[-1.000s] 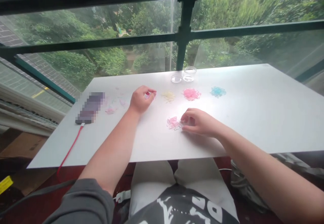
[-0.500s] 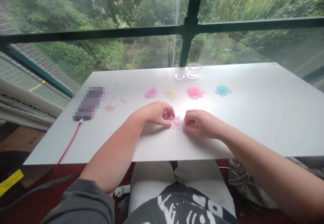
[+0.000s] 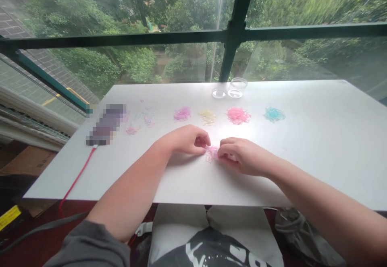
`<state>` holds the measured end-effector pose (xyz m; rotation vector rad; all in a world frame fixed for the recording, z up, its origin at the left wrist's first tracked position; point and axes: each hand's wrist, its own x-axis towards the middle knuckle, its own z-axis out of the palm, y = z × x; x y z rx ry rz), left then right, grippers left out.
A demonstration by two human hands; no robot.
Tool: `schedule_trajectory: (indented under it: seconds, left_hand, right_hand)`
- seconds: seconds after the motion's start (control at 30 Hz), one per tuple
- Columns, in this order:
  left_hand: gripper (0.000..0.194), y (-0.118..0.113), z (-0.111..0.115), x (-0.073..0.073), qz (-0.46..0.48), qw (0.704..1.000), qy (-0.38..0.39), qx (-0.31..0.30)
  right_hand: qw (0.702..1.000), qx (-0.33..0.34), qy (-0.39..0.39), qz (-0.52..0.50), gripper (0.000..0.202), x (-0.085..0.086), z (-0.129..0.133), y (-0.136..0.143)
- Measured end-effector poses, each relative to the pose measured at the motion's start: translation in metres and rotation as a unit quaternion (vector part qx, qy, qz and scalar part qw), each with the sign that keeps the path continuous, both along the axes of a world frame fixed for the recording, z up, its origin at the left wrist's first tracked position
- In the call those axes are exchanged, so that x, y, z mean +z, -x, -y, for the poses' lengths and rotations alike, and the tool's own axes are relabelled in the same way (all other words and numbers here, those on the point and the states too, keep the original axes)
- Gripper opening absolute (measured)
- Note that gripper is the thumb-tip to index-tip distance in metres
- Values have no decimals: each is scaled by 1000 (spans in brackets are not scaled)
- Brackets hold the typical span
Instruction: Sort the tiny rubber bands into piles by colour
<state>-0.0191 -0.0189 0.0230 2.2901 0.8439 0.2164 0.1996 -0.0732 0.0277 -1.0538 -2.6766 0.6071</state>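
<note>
A small mixed pile of pink and pale bands (image 3: 211, 153) lies on the white table between my hands. My left hand (image 3: 196, 140) touches the pile's left side, its fingers curled and the thumb near the fingertips. From the right, my right hand (image 3: 237, 153) rests over the pile's edge with fingers bent together. What either hand pinches is too small to make out. Beyond them lie a purple pile (image 3: 182, 114), a yellow pile (image 3: 207, 116), a larger pink pile (image 3: 238, 115) and a blue pile (image 3: 274, 114).
Clear round containers (image 3: 236, 93) stand at the table's back edge. On the left are scattered small bands (image 3: 148, 120) and a blurred phone-like object (image 3: 107, 124) with a red cable (image 3: 79, 172). The white table (image 3: 326, 138) borders a window.
My right hand has moved slightly left over the pile, covering more of its right side. My left hand stays beside it. The camera view has shifted a little.
</note>
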Motion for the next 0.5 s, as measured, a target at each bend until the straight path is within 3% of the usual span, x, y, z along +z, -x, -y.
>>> schedule_trajectory:
  seconds: [0.13, 0.5]
  left_hand:
    - [24, 0, 1, 2, -2, 1000, 10, 8]
    - [28, 0, 2, 3, 57, 995, 77, 17]
  right_hand:
    - [998, -6, 64, -11, 17, 12, -4, -5]
    - [993, -59, 83, -55, 11, 19, -29, -16]
